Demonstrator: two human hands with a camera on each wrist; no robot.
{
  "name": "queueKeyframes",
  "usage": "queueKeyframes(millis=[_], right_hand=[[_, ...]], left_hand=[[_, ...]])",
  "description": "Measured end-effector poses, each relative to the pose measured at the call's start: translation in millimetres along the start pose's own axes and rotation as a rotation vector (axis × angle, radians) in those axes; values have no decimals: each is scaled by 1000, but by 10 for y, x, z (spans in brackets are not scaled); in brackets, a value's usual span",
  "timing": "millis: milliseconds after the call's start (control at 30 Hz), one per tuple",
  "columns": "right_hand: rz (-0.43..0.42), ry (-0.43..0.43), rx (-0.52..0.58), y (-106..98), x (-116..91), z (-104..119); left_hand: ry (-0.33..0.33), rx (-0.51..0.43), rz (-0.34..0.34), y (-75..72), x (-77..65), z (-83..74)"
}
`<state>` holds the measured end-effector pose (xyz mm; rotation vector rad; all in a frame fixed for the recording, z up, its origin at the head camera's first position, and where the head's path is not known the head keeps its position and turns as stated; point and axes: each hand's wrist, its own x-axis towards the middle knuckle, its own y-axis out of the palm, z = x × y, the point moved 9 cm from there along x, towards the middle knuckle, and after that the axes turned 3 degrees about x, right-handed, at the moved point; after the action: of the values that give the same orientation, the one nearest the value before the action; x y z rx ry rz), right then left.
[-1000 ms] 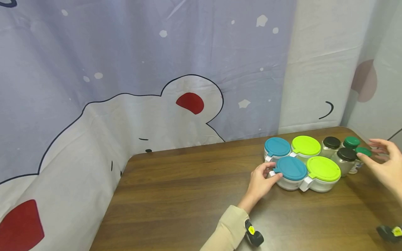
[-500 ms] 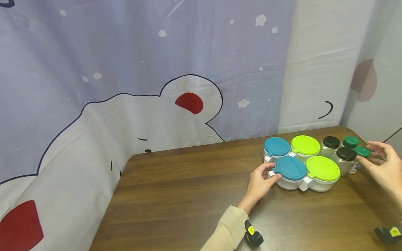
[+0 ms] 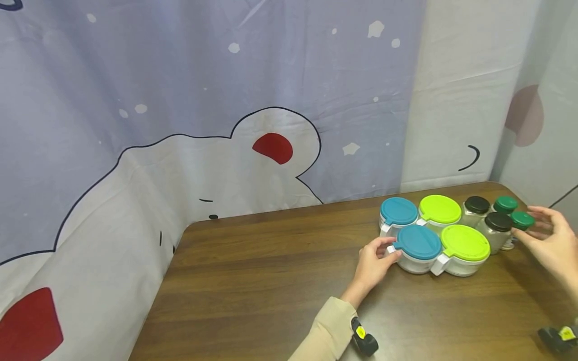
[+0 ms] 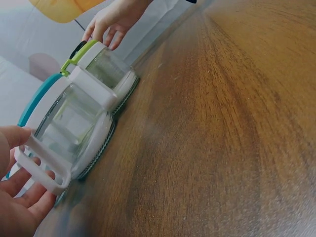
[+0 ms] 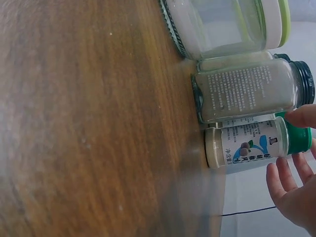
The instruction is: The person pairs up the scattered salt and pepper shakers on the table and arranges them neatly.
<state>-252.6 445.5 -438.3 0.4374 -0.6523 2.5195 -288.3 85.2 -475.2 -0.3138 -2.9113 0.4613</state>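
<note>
My left hand (image 3: 374,260) is at the left side of the front blue-lidded jar (image 3: 419,242), thumb and relaxed fingers on either side of its white handle (image 4: 44,165). The left wrist view shows the fingertips through the handle's loop. My right hand (image 3: 553,238) is spread at the right end of the group, beside the front green-capped bottle (image 5: 252,144). Its thumb (image 5: 302,116) is close to the green cap; whether it touches is unclear. Between the hands stand a front lime-lidded jar (image 3: 465,243) and a front black-capped glass jar (image 3: 495,231), all upright.
A back row holds another blue-lidded jar (image 3: 399,211), lime-lidded jar (image 3: 440,209), black-capped jar (image 3: 476,205) and green-capped bottle (image 3: 504,203). They stand near the back right corner of the wooden table (image 3: 271,281). A patterned curtain (image 3: 203,75) hangs behind.
My right hand has lowered a little beside the front green-capped bottle. My left thumb has drawn back slightly from the front blue-lidded jar. The jars look unmoved.
</note>
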Motion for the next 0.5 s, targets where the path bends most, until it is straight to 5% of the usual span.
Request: queueKeyframes(millis=[500], right_hand=[[26, 42, -11, 48, -1, -102]], left_hand=[[5, -13, -25, -11, 3, 27]])
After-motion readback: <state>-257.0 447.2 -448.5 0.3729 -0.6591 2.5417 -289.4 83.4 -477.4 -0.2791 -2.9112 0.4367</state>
